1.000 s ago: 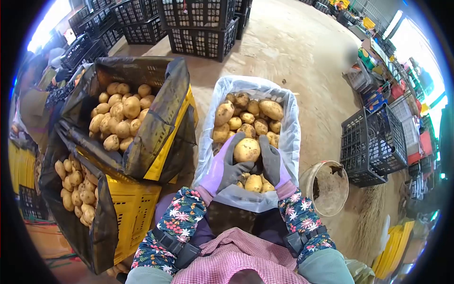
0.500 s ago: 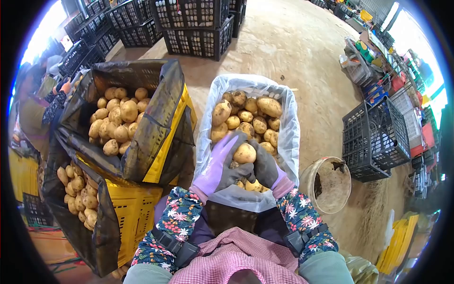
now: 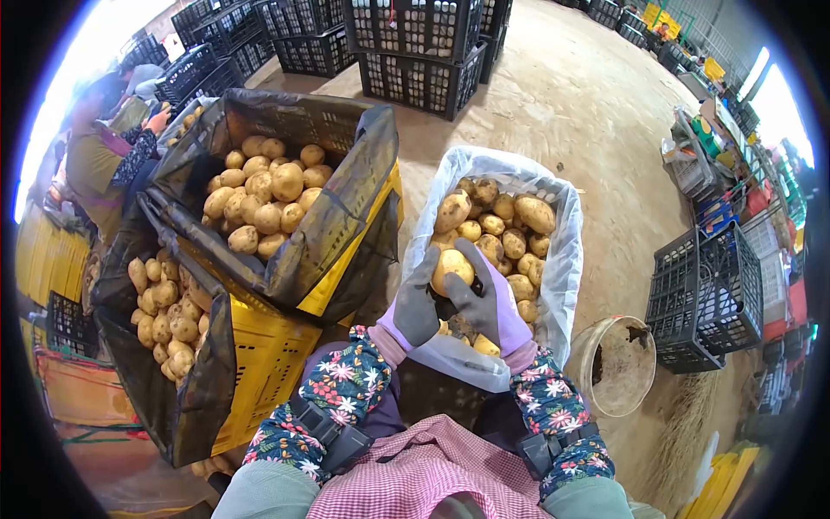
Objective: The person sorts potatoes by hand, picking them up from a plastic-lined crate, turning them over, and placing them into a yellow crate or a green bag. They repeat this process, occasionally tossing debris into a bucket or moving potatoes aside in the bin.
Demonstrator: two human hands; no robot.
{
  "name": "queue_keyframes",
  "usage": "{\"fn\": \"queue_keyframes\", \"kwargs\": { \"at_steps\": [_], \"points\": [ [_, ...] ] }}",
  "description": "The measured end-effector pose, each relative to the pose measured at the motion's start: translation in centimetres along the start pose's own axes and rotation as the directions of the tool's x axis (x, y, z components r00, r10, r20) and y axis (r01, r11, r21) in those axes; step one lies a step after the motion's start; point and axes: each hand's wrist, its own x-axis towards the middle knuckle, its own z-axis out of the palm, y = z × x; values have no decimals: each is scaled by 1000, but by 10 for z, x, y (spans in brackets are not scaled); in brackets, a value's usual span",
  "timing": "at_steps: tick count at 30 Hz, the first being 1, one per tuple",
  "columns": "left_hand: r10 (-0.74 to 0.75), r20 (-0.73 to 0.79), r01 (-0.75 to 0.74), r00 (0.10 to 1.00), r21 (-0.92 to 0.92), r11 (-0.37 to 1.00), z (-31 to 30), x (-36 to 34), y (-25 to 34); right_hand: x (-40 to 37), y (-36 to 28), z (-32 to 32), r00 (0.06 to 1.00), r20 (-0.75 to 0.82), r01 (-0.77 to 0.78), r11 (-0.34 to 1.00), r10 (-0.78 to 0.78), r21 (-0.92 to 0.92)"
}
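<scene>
My left hand (image 3: 415,298) and my right hand (image 3: 486,298), both in purple gloves with dark grey palms and fingers, hold one pale potato (image 3: 452,272) between them. It is above the near left part of a crate lined with translucent white plastic (image 3: 564,259). More potatoes (image 3: 493,225) of mixed size, some with dark soil, fill that crate. To the left, a yellow crate with a black liner (image 3: 376,164) holds a heap of potatoes (image 3: 268,195). A second yellow crate (image 3: 264,372) with a black liner, nearer to me, holds potatoes (image 3: 169,316) too.
At the right stand a dirty white bucket (image 3: 622,368) and black crates (image 3: 705,290). Stacked black crates (image 3: 419,78) with contents stand ahead. Another person (image 3: 104,164) works at the far left. Yellow crates (image 3: 52,264) are below that person.
The view has turned left, so the surroundings sit further right. Both hands have moved with the potato toward the left side of the lined crate, and their grip on it has shifted.
</scene>
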Motion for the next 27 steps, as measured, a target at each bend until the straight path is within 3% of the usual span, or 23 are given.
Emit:
{"fn": "queue_keyframes", "kwargs": {
  "at_steps": [2,3,5,6,7,8,9,10,11,12,14,15,16,17,18,19,20,21,22,24,25,26,27],
  "points": [
    [-124,-72,81,990,-435,897,7,-2,9,-1,-1,6,989,-2,-143,976,146,163],
    [-112,-107,45,988,-497,866,13,-5,14,1,5,7,990,5,-138,977,139,163],
    [-82,-134,8,988,-480,877,-2,-4,13,8,15,0,973,0,-211,890,230,404],
    [-65,-155,-14,986,-465,885,-11,-4,12,8,19,-5,973,2,-213,892,232,398],
    [-2,-280,-140,960,-486,863,-16,-3,26,6,19,-10,968,-57,-203,897,244,394],
    [12,-406,-273,914,-593,758,-25,1,41,2,22,-16,957,-118,-200,899,264,388],
    [62,-446,-343,893,-585,735,-48,4,57,3,36,-20,933,-139,-247,871,332,424],
    [197,-530,-474,825,-458,752,-57,0,78,2,45,-27,941,-127,-244,890,313,386],
    [248,-538,-555,806,-542,631,-66,-2,96,3,57,-32,931,-116,-284,888,345,361],
    [348,-536,-623,769,-507,596,-80,-1,99,5,73,-33,920,-105,-324,884,377,336],
    [248,-645,-632,722,-470,616,-61,1,108,8,117,-29,906,-78,-417,909,416,2],
    [237,-648,-627,724,-475,617,-58,6,97,10,150,-17,900,-111,-431,900,423,-68],
    [207,-612,-526,763,-404,748,-56,10,82,16,145,-13,856,39,-465,801,515,-377],
    [166,-583,-410,796,-317,855,-53,15,68,22,165,-6,896,109,-298,765,431,-571],
    [81,-556,-324,827,-354,877,-50,20,57,25,185,2,910,206,-107,683,361,-723],
    [-8,-531,-234,847,-386,892,-45,22,45,26,193,14,920,271,63,576,282,-815],
    [-19,-549,-232,836,-384,894,-37,22,37,31,201,25,916,348,232,444,200,-866],
    [40,-478,-213,877,-313,926,-27,22,34,34,235,39,924,366,298,391,111,-871],
    [95,-398,-201,913,-235,951,-20,23,34,37,255,51,929,337,263,368,153,-892],
    [22,-374,-103,927,-198,975,-16,23,36,57,248,58,853,330,102,491,405,-865],
    [0,-381,-80,925,-195,977,-14,23,37,57,250,54,891,325,73,608,316,-790],
    [-8,-379,-75,926,-204,976,-14,22,35,62,263,45,850,374,60,636,371,-769],
    [-21,-373,-73,928,-235,969,-17,24,33,58,276,33,876,292,-119,759,384,-641]
  ]
}}
